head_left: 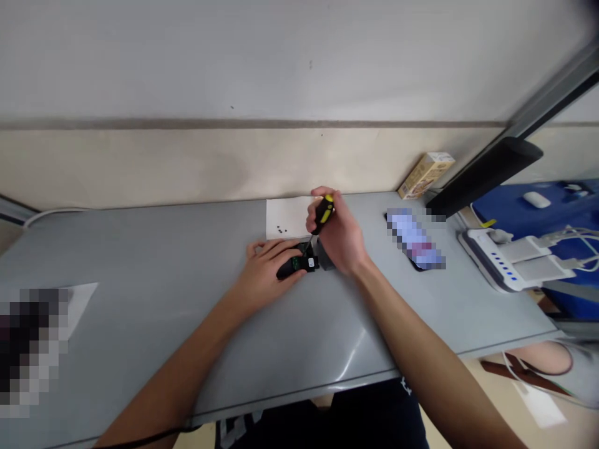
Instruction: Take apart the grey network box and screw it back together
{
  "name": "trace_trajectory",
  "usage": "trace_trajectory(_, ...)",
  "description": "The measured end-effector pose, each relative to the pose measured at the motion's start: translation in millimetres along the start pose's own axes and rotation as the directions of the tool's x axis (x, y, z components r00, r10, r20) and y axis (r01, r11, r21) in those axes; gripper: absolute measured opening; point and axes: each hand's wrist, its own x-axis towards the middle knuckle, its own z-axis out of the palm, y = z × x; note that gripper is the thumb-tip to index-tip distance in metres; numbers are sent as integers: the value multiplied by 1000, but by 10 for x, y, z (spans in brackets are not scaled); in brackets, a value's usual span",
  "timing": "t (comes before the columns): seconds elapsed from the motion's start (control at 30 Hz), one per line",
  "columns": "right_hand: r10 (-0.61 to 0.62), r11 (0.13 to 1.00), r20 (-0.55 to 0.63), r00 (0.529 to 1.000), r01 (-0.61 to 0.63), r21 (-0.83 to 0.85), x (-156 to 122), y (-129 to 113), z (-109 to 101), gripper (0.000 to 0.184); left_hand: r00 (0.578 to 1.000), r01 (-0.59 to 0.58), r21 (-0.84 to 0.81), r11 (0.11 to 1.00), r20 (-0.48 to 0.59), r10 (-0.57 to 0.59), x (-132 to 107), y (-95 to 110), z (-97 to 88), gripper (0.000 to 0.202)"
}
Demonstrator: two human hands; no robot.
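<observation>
On the grey table (154,299) my left hand (264,265) presses down on a small black device (299,263) with a green circuit board showing, fingers curled round its left end. My right hand (337,236) grips a screwdriver with a black and yellow handle (324,213), held upright with its tip down on the device. Just behind them lies a white sheet of paper (286,217) with several tiny dark screws (281,230) on it.
A phone (415,240) lies to the right. A small yellow box (425,174) leans at the wall, beside a black monitor stand. A white power strip (498,262) with cables sits at the far right. Another white paper (77,299) lies at the left.
</observation>
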Motion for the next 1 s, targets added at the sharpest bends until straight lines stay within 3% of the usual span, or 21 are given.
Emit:
trace_trajectory(0.1,6,1000,13,1000,-6,18,4,-34,-27,39,1000,-4,8,1000,-8,5,-2,3,0,24)
trace_trajectory(0.23,37,998,-37,999,-36,42,-4,-26,-23,51,1000,-3,-5,1000,-6,3,-9,0,-4,24)
trace_trajectory(0.37,4,999,-5,1000,-4,50,11,-28,-9,42,1000,0,-8,1000,-2,0,-12,-10,-7,24)
trace_trajectory(0.7,8,1000,-20,1000,-7,26,15,81,-78,50,1000,-10,2,1000,11,10,-11,-23,-7,23)
trace_trajectory(0.87,79,976,-2,997,-77,204,15,16,-14,52,1000,-15,0,1000,6,15,-8,-2,-35,24)
trace_trajectory(1.0,94,955,16,995,-94,281,9,-60,-50,41,1000,-4,-9,1000,-12,4,1,24,-44,21)
